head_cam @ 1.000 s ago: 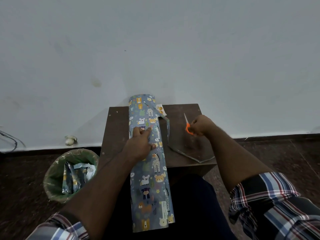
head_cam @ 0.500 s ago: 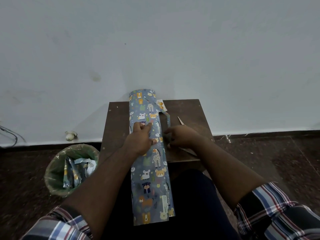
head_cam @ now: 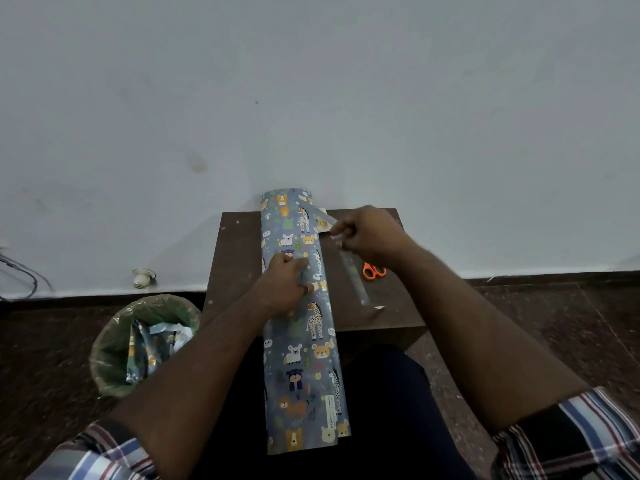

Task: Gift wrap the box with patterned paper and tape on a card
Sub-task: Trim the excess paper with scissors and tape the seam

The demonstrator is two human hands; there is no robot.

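Paper roll lies lengthwise, its near end over the lap, its far end past the surface towards the wall. Left hand presses it with relaxed fingers; a slip could let it roll. Right hand pinches what seems a cut strip, which may tear if tugged.

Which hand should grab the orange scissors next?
Probably the right hand. The scissors lie on the table just beneath it, though it pinches a paper strip. The left hand presses the wrapping paper roll, farther away.
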